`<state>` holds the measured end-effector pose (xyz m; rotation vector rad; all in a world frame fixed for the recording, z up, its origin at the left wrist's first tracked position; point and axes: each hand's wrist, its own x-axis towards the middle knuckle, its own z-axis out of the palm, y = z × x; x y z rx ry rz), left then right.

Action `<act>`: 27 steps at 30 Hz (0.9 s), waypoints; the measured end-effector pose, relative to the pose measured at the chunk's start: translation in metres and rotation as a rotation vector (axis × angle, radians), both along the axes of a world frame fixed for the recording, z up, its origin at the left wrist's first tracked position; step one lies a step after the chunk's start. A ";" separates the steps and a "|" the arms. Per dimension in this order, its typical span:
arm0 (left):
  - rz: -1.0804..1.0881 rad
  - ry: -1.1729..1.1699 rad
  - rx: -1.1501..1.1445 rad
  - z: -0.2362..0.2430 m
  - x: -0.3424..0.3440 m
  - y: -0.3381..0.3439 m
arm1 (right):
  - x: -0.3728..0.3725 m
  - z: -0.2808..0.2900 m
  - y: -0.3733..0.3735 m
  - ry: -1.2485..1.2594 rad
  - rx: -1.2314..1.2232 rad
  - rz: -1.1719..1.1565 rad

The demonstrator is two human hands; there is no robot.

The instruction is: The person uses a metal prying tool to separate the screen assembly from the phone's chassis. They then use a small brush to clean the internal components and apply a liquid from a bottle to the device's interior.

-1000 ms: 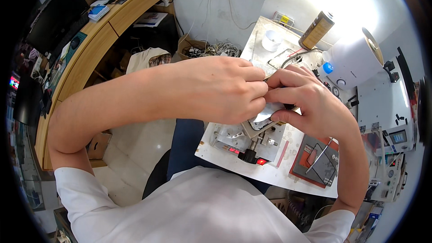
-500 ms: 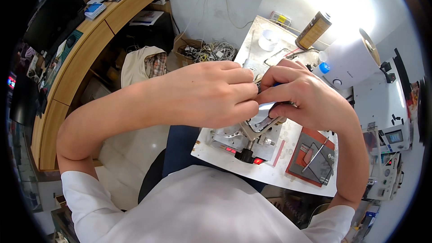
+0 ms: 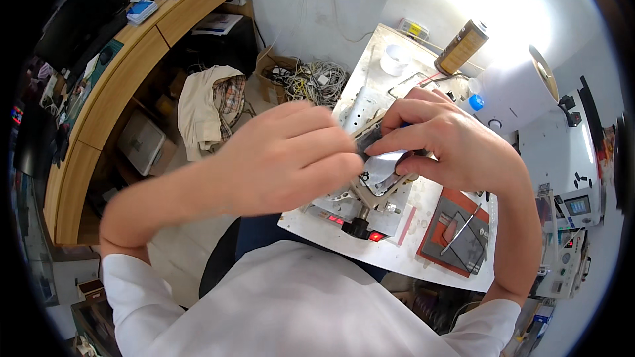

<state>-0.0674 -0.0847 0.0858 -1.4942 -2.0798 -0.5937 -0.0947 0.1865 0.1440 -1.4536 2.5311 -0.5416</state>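
A metal clamping fixture [image 3: 368, 202] with a black knob [image 3: 357, 227] stands on the white bench, holding a thin phone-like frame [image 3: 362, 184]. Inside the frame shows a pale, shiny sheet [image 3: 383, 166]. My right hand [image 3: 444, 137] is over the frame's right side, its thumb and fingers closed around something dark there that they mostly hide. My left hand [image 3: 297, 158], blurred by motion, is just left of the frame. Its fingers are curled in, and whatever the tips hold, if anything, is out of sight.
Right of the fixture lies an orange-and-grey mat [image 3: 456, 233] with a slim metal tool [image 3: 461, 228]. Beyond my hands are a tape roll [image 3: 395, 59], a brown spray can [image 3: 461, 47] and a white cylindrical device [image 3: 516, 96]. A wooden desk [image 3: 126, 82] curves along the left.
My left hand has drawn left and toward me, uncovering the frame's left side and part of the metal plate. My right hand stays nearly in place, still closed at the frame.
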 end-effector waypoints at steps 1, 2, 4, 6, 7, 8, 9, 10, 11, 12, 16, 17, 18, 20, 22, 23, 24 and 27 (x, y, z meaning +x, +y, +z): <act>0.050 -0.058 0.098 -0.008 0.006 -0.002 | 0.000 0.000 0.001 -0.008 0.010 -0.007; 0.135 -0.202 0.123 -0.014 0.006 -0.005 | 0.000 0.001 0.001 -0.017 0.021 -0.014; 0.321 -0.484 0.178 -0.021 0.009 -0.008 | 0.000 0.003 0.000 -0.015 0.030 -0.033; 0.359 -0.663 0.273 -0.024 0.010 -0.006 | 0.002 0.005 0.001 -0.013 0.034 -0.040; 0.371 -0.754 0.321 -0.024 0.010 -0.004 | 0.003 0.006 0.003 -0.012 0.034 -0.037; 0.360 -0.677 0.310 -0.021 0.012 -0.002 | 0.003 0.007 0.004 -0.011 0.033 -0.035; 0.347 -0.604 0.297 -0.018 0.017 0.000 | 0.004 0.007 0.005 -0.007 0.017 -0.037; 0.334 -0.531 0.284 -0.016 0.019 0.002 | 0.004 0.007 0.003 -0.003 0.000 -0.039; 0.306 -0.524 0.290 -0.014 0.015 0.005 | 0.003 0.007 0.002 0.001 -0.017 -0.041; 0.278 -0.513 0.300 -0.011 0.006 0.009 | 0.003 0.006 0.002 -0.026 -0.029 -0.088; 0.255 -0.684 0.297 0.004 -0.022 0.025 | -0.002 0.017 0.011 0.333 -0.222 -0.281; 0.256 -0.733 0.294 0.006 -0.025 0.027 | -0.004 0.016 0.020 0.381 -0.296 -0.424; 0.255 -0.721 0.317 0.004 -0.025 0.027 | -0.004 0.018 0.030 0.319 -0.289 -0.568; 0.266 -0.659 0.316 0.001 -0.011 0.021 | -0.006 0.020 0.046 0.236 -0.188 -0.767; 0.276 -0.570 0.338 -0.010 0.017 0.014 | -0.012 0.005 0.056 0.188 -0.007 -0.859; 0.276 -0.571 0.352 -0.021 0.032 0.010 | -0.017 -0.009 0.063 0.263 0.099 -0.867; 0.270 -0.572 0.366 -0.034 0.044 0.005 | -0.024 -0.021 0.072 0.247 0.071 -0.856; 0.313 -0.529 0.436 -0.068 0.059 -0.005 | -0.041 -0.044 0.087 0.023 -0.169 -0.865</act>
